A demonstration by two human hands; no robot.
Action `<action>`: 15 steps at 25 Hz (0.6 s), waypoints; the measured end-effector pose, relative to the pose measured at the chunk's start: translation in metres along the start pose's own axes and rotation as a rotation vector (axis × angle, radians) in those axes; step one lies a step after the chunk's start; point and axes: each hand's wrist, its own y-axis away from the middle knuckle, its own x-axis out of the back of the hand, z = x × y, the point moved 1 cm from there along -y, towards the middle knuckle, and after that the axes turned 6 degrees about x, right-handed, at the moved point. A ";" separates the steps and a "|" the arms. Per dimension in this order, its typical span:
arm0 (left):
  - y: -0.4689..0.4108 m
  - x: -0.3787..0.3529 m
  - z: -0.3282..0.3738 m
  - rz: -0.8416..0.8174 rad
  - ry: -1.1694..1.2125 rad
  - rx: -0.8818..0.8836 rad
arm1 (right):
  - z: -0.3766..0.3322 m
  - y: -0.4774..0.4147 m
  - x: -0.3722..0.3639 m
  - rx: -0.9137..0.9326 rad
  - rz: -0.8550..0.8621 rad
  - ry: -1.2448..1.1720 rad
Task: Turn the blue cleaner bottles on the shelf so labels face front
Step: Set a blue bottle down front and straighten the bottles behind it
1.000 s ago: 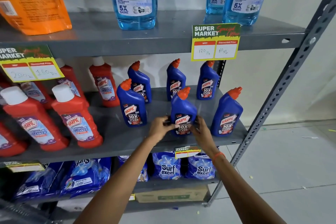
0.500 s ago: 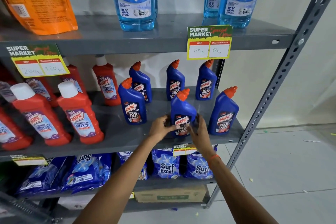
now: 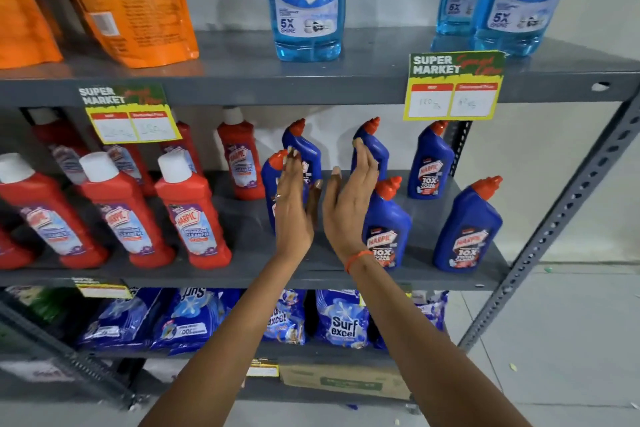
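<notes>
Several dark blue Harpic bottles with orange caps stand on the grey middle shelf [image 3: 242,232]. The front middle bottle [image 3: 387,236] and front right bottle [image 3: 467,232] show their labels, as does the back right bottle [image 3: 430,163]. My left hand [image 3: 294,208] is flat with its fingers straight, in front of the front left bottle [image 3: 272,180] and the back left bottle [image 3: 306,146], hiding their labels. My right hand [image 3: 348,208] is also flat and holds nothing; its fingertips reach the back middle bottle [image 3: 375,149], whose label is hidden.
Red Harpic bottles [image 3: 188,215] fill the shelf's left half. Light blue Colin bottles [image 3: 306,0] and orange pouches [image 3: 135,0] stand on the top shelf, with price tags [image 3: 453,87] hanging from its edge. Surf Excel bags [image 3: 343,319] lie below. A perforated post [image 3: 568,204] runs up the right side.
Both hands have let go of the front middle bottle and risen, flat and spread, toward the back row. The view has moved closer to the shelf.
</notes>
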 end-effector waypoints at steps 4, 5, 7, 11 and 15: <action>-0.025 0.011 -0.055 0.053 0.015 0.135 | 0.022 0.008 -0.045 -0.163 -0.222 -0.044; -0.030 0.011 -0.072 0.041 0.028 0.184 | 0.032 0.013 -0.054 -0.221 -0.266 -0.023; -0.034 0.011 -0.103 -0.031 0.075 0.325 | 0.053 0.025 -0.068 -0.354 -0.358 0.014; -0.032 0.005 -0.135 -0.245 0.455 0.653 | 0.087 0.053 -0.080 -0.463 -0.618 -0.010; -0.025 0.006 -0.133 -0.256 0.554 0.701 | 0.096 0.059 -0.073 -0.528 -0.637 -0.075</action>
